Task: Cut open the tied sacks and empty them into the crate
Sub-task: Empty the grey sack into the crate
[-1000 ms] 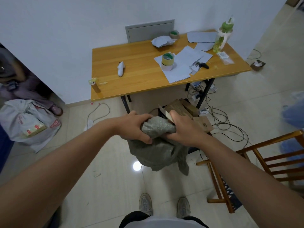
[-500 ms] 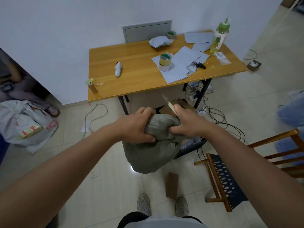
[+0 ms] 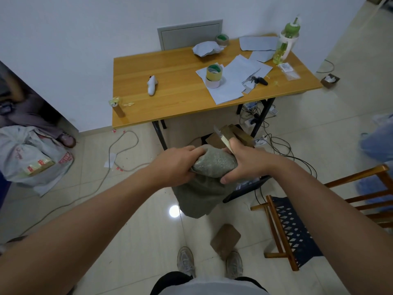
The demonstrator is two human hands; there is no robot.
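Your left hand (image 3: 176, 165) and right hand (image 3: 244, 160), the latter also holding a knife (image 3: 222, 137), grip the soft sack (image 3: 214, 162) above the floor; it likely sags, so hold its bunched top.

No legible text. Red printing on the white plastic bag (image 3: 36, 160) (floor, left) is too blurred to read.

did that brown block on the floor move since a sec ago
Yes. The brown block was not visible a second ago; it now lies on the tiles just ahead of the shoes.
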